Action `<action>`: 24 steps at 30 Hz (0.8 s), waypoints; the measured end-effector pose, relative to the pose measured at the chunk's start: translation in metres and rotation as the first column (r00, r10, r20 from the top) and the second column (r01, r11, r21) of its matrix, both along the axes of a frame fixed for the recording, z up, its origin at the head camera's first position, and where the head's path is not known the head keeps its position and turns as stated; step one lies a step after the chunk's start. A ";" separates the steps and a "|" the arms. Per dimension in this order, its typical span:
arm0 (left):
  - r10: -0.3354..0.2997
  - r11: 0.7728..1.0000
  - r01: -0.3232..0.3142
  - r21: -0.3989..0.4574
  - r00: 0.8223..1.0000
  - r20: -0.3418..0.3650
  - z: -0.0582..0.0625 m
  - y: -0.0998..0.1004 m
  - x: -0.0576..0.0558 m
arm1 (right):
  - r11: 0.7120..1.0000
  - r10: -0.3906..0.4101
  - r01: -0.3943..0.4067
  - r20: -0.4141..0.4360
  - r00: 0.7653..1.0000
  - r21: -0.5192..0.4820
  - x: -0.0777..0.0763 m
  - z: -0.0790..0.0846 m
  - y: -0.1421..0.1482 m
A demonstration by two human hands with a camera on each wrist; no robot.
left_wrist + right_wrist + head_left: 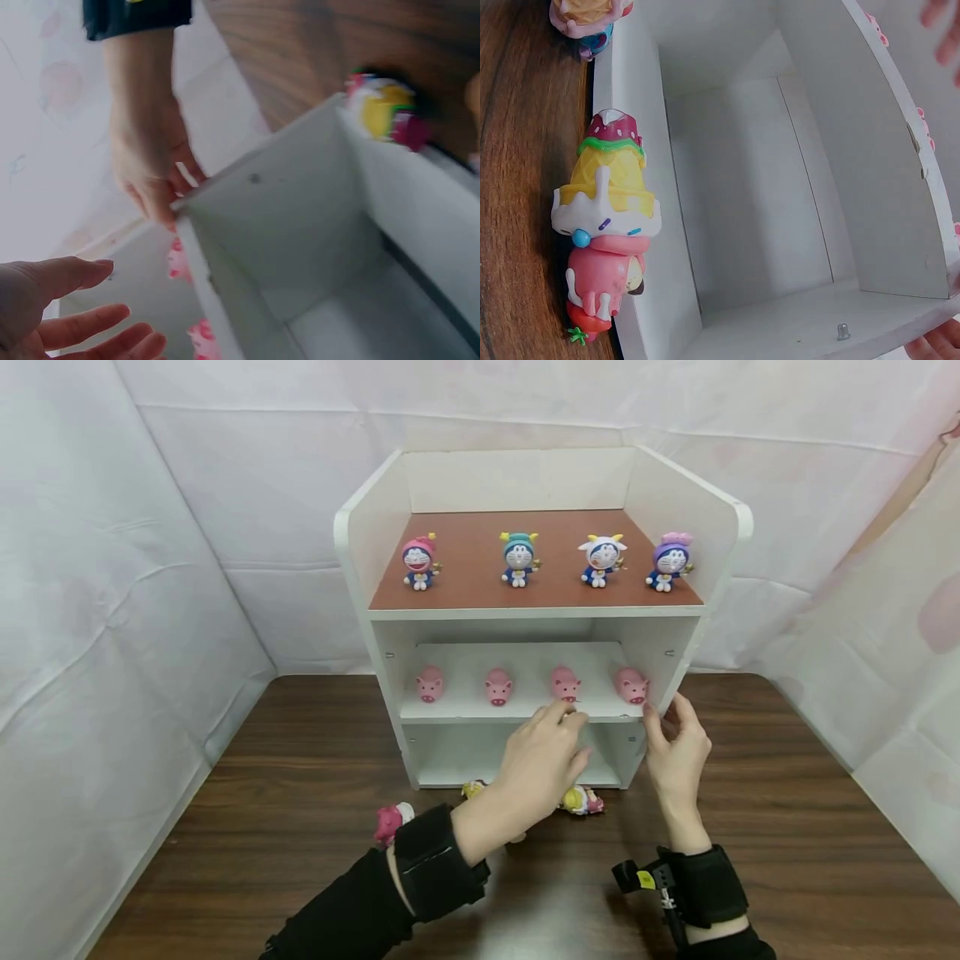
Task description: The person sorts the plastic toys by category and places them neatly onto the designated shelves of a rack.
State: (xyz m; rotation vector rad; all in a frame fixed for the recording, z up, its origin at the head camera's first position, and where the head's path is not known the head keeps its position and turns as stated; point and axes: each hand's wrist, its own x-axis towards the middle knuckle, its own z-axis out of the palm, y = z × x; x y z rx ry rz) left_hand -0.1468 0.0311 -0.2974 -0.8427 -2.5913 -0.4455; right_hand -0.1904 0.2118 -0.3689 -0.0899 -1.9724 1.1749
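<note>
A white shelf unit (pixel 536 614) stands on the table, with small pink pig figures (pixel 498 687) in a row on its middle shelf. My left hand (pixel 543 760) hovers in front of that shelf, near the third pig from the left (pixel 565 682). Its fingers (pixel 97 326) are relaxed and spread, holding nothing. With thumb and fingers, my right hand (pixel 678 756) grips the front edge of the right side panel, close to the rightmost pig (pixel 632 685). In the left wrist view, the right hand (pixel 150 165) bends over the panel edge.
Several cat-like figures in blue, such as one in a pink hat (pixel 419 562), line the brown top shelf (pixel 540 547). Ice-cream-style figures (pixel 611 187) lie along the unit's bottom front edge. A pink-and-white figure (pixel 390 822) lies farther left on the table (pixel 285 793).
</note>
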 end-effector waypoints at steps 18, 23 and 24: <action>0.050 0.991 -0.045 -0.129 0.998 0.030 -0.070 -0.085 0.004 | 1.000 -0.015 0.015 0.008 1.000 0.019 0.001 0.001 0.000; 0.101 0.978 -0.084 -0.192 0.992 0.079 -0.086 -0.107 0.003 | 0.999 -0.024 0.024 0.005 1.000 0.026 0.001 0.001 0.001; 0.115 0.975 -0.093 -0.203 0.988 0.101 -0.089 -0.111 0.003 | 0.999 -0.027 0.027 0.007 1.000 0.028 0.001 0.001 0.000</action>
